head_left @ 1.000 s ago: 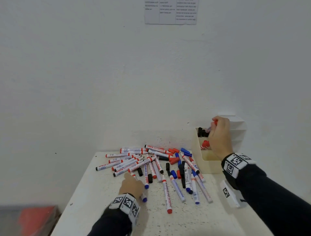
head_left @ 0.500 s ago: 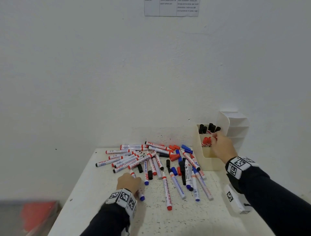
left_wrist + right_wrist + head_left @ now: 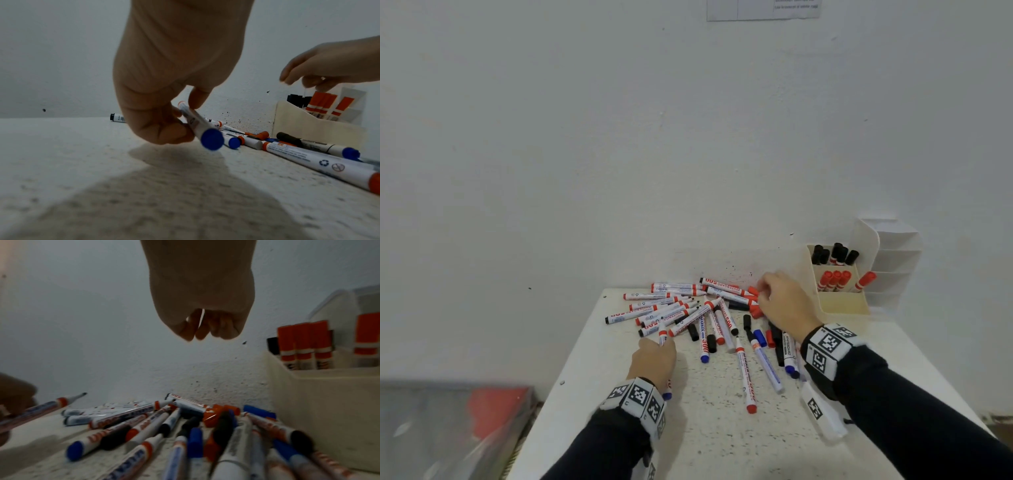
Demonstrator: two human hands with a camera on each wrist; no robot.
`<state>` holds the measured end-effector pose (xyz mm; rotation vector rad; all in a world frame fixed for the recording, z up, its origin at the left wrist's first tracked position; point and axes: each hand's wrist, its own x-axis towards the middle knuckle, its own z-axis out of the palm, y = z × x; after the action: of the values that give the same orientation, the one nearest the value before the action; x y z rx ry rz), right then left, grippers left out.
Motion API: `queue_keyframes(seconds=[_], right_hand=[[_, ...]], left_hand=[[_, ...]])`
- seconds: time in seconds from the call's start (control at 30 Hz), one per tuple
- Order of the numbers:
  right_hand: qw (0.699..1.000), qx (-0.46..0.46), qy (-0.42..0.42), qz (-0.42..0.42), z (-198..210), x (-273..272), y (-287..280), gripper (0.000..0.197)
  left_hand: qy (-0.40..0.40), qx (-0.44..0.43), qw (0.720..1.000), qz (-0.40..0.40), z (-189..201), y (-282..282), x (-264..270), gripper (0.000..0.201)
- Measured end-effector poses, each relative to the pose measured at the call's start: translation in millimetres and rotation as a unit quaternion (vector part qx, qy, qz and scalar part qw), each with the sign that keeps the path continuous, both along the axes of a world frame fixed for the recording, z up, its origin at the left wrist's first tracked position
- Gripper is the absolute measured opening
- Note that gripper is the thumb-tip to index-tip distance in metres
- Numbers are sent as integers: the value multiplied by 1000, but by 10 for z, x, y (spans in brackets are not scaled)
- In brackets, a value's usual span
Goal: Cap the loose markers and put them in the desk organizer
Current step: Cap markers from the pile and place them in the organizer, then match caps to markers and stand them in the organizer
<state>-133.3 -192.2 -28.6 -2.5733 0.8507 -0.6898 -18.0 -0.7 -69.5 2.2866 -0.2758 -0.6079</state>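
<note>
Several loose markers (image 3: 698,318) and caps lie in a pile at the back of the white table (image 3: 705,428). My left hand (image 3: 654,356) grips a white marker with a blue end (image 3: 211,141), its uncapped tip pointing at the pile. My right hand (image 3: 780,301) hovers over the pile beside loose red caps (image 3: 755,291); its fingers (image 3: 205,331) hang loosely curled and hold nothing. The cream desk organizer (image 3: 842,305) stands at the back right, holding capped black markers (image 3: 832,253) and red markers (image 3: 835,279).
The wall rises directly behind the table. A white tiered shelf (image 3: 893,260) stands behind the organizer. A white tagged block (image 3: 822,414) sits below my right wrist. A clear bin with something red (image 3: 493,411) lies off the table's left edge.
My right hand has let go of a red marker in the organizer and moved left and down over the pile. My left hand stays in place, still holding its marker.
</note>
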Motion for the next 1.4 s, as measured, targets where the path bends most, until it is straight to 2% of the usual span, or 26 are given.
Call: queue_keyframes(seconds=[0.1, 0.2, 0.37, 0.5, 0.63, 0.73, 0.9, 0.97, 1.03, 1.17, 1.4], right_hand=[[989, 75, 121, 35, -104, 135, 109, 13], [976, 87, 198, 20, -190, 206, 128, 16], [965, 18, 258, -43, -299, 167, 31, 26], [955, -6, 295, -9, -387, 108, -21, 30], [955, -15, 295, 10, -364, 74, -28, 28], [960, -27, 278, 22, -331, 52, -31, 27], [966, 15, 259, 20, -308, 6, -25, 19], [978, 32, 207, 15, -300, -1, -13, 17], [991, 67, 113, 13, -273, 5, 22, 21], [993, 113, -29, 16, -199, 72, 108, 25], [974, 211, -67, 54, -217, 95, 200, 17]], left_hand=[[12, -38, 999, -5, 26, 32, 12, 40], [-5, -84, 996, -19, 32, 19, 5, 24], [-62, -112, 989, -78, 41, -50, -33, 12], [-78, -110, 985, -105, 23, -131, -50, 10], [-74, -103, 984, -125, -2, -181, -57, 12], [-73, -109, 983, -128, -17, -202, -62, 12], [-79, -105, 981, -139, -51, -194, -100, 10], [-89, -97, 980, -149, -81, -204, -110, 13], [-93, -93, 979, -159, -97, -222, -127, 13], [-109, -104, 972, -182, -58, -234, -191, 4], [-134, -112, 964, -199, -29, -246, -239, 9]])
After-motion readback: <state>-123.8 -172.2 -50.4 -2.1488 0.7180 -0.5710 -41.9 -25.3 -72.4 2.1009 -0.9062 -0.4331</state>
